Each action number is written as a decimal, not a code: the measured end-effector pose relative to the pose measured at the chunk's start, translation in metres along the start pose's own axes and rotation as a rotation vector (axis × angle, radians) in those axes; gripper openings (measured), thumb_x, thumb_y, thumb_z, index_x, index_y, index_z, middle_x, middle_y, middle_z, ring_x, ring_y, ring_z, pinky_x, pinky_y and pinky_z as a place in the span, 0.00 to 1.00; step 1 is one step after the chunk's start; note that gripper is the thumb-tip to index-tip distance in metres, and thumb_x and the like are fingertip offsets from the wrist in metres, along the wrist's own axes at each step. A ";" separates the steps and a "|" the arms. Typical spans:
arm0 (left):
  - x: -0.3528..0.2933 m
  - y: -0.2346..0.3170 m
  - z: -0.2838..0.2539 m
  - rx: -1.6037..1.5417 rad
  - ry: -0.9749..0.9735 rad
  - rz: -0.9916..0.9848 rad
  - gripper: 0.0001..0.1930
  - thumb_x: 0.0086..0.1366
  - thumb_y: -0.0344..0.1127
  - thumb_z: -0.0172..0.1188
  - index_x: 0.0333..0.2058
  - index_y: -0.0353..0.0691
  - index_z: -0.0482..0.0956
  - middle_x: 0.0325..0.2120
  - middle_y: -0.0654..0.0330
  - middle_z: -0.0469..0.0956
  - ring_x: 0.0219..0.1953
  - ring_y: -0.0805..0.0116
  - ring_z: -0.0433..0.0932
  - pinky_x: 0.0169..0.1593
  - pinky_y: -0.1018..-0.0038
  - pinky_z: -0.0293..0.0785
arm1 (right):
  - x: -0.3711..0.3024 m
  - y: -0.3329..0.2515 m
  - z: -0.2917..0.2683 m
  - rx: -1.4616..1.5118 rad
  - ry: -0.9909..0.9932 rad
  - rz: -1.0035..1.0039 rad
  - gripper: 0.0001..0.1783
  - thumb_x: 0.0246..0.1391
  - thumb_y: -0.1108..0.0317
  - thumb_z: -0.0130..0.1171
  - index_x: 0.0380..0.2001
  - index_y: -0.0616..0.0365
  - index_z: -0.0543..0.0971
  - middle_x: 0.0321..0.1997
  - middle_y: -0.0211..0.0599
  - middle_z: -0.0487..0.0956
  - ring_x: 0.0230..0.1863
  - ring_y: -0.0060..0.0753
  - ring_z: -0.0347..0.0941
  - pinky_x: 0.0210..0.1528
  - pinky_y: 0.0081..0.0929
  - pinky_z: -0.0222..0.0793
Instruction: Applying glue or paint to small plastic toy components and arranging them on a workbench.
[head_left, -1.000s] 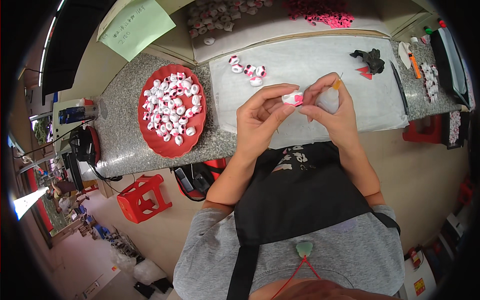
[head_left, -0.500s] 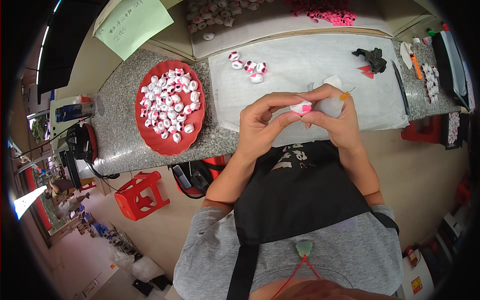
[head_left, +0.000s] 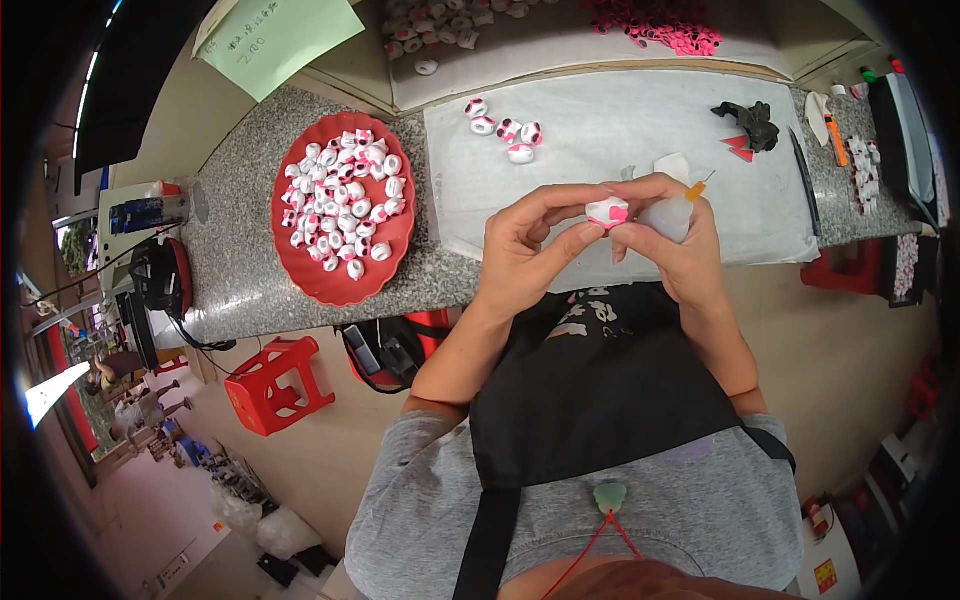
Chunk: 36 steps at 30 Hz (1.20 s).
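Observation:
Over the near edge of the white sheet, my two hands meet around a small white figure piece with a pink bow-like patch (head_left: 606, 211). My left hand (head_left: 525, 245) is closed, pinching its left side between thumb and fingers. My right hand (head_left: 685, 245) is closed too; its thumb and fingertips touch the piece's right side. Tucked in that same hand is a translucent squeeze bottle (head_left: 667, 217) with an orange needle tip (head_left: 696, 190) pointing up and right. Several similar white, pink and black pieces (head_left: 508, 131) lie on the sheet beyond my left hand.
A red scalloped plate (head_left: 290, 262) full of similar pieces stands left on the speckled counter (head_left: 232, 220). Black crumpled material (head_left: 757, 125) and red scraps (head_left: 738, 147) lie far right, near a thin black tool (head_left: 803, 180). A shelf behind bears white and pink parts (head_left: 660, 35).
The piece has tilted slightly between my fingers, showing more of its white and pink face. Both hands keep their hold, and the whole view has shifted a little.

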<state>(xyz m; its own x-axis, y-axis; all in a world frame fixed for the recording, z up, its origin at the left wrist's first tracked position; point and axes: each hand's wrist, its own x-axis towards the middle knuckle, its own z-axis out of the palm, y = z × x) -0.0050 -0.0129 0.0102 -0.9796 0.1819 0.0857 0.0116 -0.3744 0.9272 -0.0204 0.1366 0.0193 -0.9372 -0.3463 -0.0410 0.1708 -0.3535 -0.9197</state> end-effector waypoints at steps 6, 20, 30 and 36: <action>-0.002 -0.006 0.001 0.084 0.023 0.072 0.13 0.49 0.21 0.52 0.37 0.30 0.68 0.35 0.55 0.70 0.39 0.71 0.69 0.45 0.77 0.64 | -0.001 0.003 0.001 -0.009 0.014 -0.033 0.13 0.38 0.79 0.53 0.33 0.65 0.71 0.24 0.34 0.72 0.22 0.17 0.66 0.23 0.14 0.64; -0.002 -0.019 -0.007 -0.054 -0.118 0.128 0.13 0.45 0.20 0.56 0.32 0.32 0.69 0.32 0.55 0.70 0.37 0.71 0.68 0.42 0.76 0.64 | -0.005 0.006 -0.008 -0.060 -0.086 -0.001 0.13 0.36 0.77 0.55 0.31 0.67 0.69 0.23 0.37 0.70 0.21 0.24 0.67 0.22 0.18 0.64; -0.006 -0.024 -0.003 0.005 -0.056 -0.039 0.11 0.47 0.23 0.56 0.32 0.31 0.69 0.30 0.57 0.71 0.36 0.72 0.69 0.42 0.77 0.64 | -0.012 0.025 -0.018 0.024 -0.039 0.046 0.11 0.39 0.76 0.53 0.30 0.66 0.69 0.23 0.35 0.70 0.21 0.24 0.67 0.22 0.18 0.64; 0.034 -0.042 -0.031 0.774 -0.109 0.112 0.15 0.43 0.27 0.59 0.33 0.37 0.71 0.30 0.59 0.71 0.34 0.68 0.68 0.41 0.74 0.62 | 0.002 0.027 -0.028 -0.197 0.169 0.075 0.16 0.41 0.77 0.50 0.37 0.65 0.67 0.25 0.33 0.70 0.18 0.19 0.62 0.20 0.15 0.61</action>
<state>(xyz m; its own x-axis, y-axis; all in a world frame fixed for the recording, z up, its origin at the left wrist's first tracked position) -0.0449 -0.0192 -0.0372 -0.9395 0.2836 0.1920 0.2850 0.3362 0.8976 -0.0256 0.1504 -0.0167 -0.9645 -0.2090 -0.1615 0.1949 -0.1503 -0.9692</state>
